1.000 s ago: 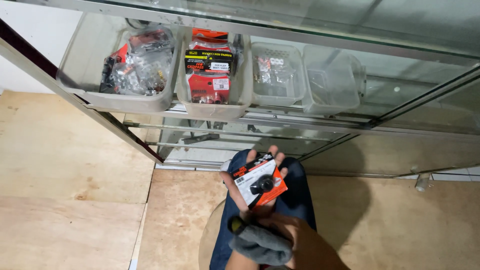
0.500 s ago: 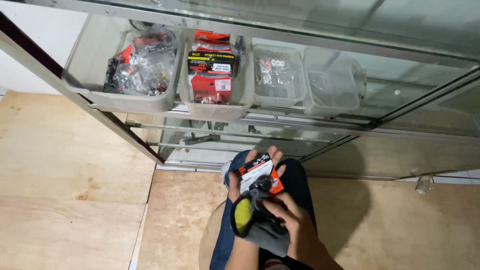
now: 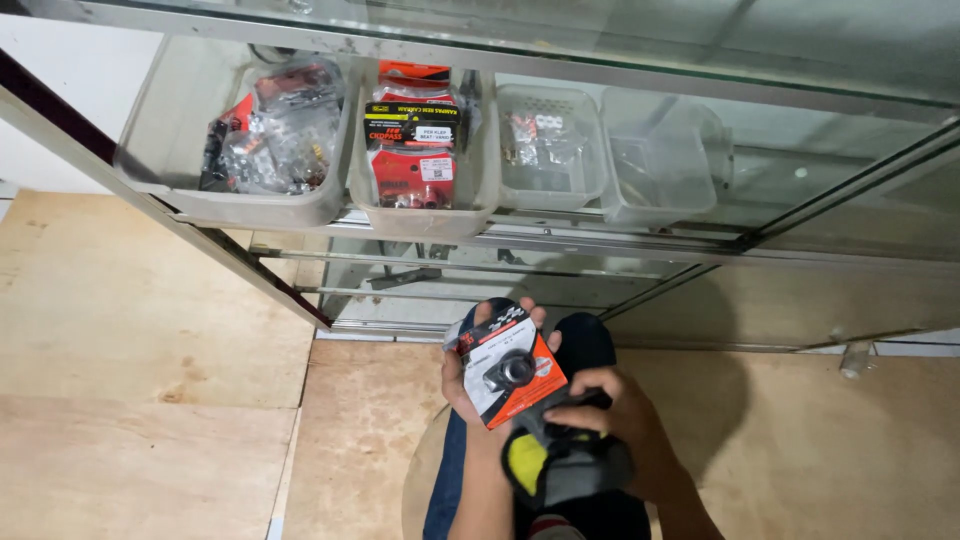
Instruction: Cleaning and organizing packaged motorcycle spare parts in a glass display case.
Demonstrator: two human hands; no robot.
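Orange blister pack up in the left hand, grey cloth under the right.
The orange-and-white blister pack (image 3: 510, 372) sits over the knees, left hand (image 3: 470, 385) fingers curled behind it; right hand (image 3: 610, 415) presses bent fingers onto a grey-and-yellow cloth (image 3: 560, 465), below the glass cabinet's plastic bins (image 3: 330, 205).

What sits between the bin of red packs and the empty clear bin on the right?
Head view: one small clear bin with a few small bagged parts stands between the bin of red packs and the empty clear bin.
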